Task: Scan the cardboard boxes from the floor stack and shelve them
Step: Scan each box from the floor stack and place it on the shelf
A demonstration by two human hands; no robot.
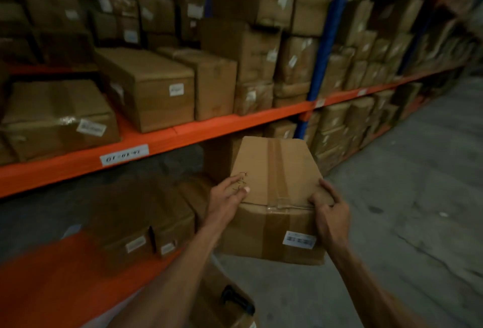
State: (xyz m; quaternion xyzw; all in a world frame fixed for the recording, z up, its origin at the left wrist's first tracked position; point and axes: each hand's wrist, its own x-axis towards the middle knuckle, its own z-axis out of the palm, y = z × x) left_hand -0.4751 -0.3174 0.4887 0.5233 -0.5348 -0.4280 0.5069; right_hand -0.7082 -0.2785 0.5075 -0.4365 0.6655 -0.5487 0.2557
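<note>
I hold a taped brown cardboard box in the air in front of the rack, at about the height of the lower shelf opening. A white barcode label sits on its near face. My left hand grips the box's near left top edge. My right hand grips the near right top corner. Below my arms another cardboard box stands on the floor with a black scanner lying on top of it.
An orange shelf beam with a white location tag crosses above the held box. Several boxes fill the upper shelf and lower shelf. A blue upright stands right of centre. Grey concrete floor stretches right.
</note>
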